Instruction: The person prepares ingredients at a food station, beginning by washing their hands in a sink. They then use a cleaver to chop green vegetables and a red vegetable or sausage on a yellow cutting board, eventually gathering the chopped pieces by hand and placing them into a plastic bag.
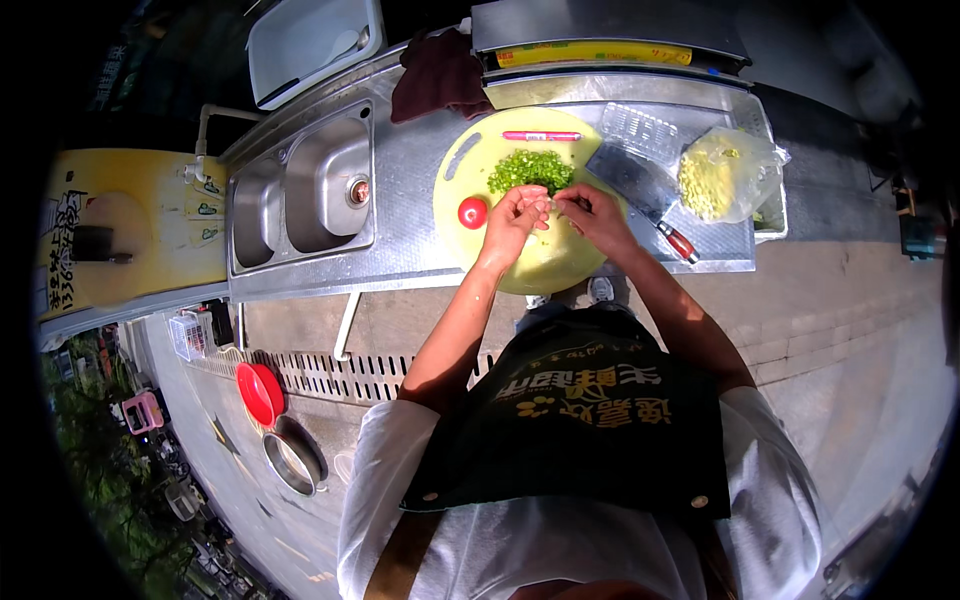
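Observation:
My left hand (516,219) and my right hand (596,215) meet over a round pale-green cutting board (517,270). Between their fingertips is a small pale piece (553,204), too small to identify, pinched from both sides. Just beyond my fingers lies a heap of chopped green onion (531,169). A red tomato (472,213) sits left of my left hand. At the board's far side is a sausage in a red plastic casing (541,136). To the right, a cleaver (636,180) rests partly on the board, its red-and-black handle towards me.
Right of the cleaver are a clear plastic tray (640,133) and a plastic bag of pale yellow vegetables (716,178). A double steel sink (330,187) is set into the counter at left. Behind lie a dark cloth (442,75) and a white tub (300,45). A red basin (259,394) stands on the ground.

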Demonstrator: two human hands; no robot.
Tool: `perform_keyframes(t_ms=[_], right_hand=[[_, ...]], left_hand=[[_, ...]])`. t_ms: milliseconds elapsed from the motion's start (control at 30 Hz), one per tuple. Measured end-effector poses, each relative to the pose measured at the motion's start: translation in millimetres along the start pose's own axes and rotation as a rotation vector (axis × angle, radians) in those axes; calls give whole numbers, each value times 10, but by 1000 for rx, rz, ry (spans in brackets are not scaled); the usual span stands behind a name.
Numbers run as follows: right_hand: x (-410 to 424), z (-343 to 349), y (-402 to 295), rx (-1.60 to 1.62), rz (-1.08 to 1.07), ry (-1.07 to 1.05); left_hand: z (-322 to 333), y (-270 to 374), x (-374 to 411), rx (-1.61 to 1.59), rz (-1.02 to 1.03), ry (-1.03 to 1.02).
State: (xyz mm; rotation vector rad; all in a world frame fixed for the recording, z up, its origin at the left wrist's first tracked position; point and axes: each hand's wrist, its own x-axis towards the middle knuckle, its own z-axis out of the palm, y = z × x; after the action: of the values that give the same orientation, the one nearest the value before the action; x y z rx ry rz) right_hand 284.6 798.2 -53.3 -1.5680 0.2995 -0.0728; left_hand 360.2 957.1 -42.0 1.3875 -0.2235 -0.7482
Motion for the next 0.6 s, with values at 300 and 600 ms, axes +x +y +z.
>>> perform_keyframes(t_ms=[300,600], right_hand=[[-116,-248,-432,-437,-422,-89],[-299,-670,-686,-561,-476,-241]], left_hand=[[437,256,-324,367,125,121],[823,283,-413,357,201,34]])
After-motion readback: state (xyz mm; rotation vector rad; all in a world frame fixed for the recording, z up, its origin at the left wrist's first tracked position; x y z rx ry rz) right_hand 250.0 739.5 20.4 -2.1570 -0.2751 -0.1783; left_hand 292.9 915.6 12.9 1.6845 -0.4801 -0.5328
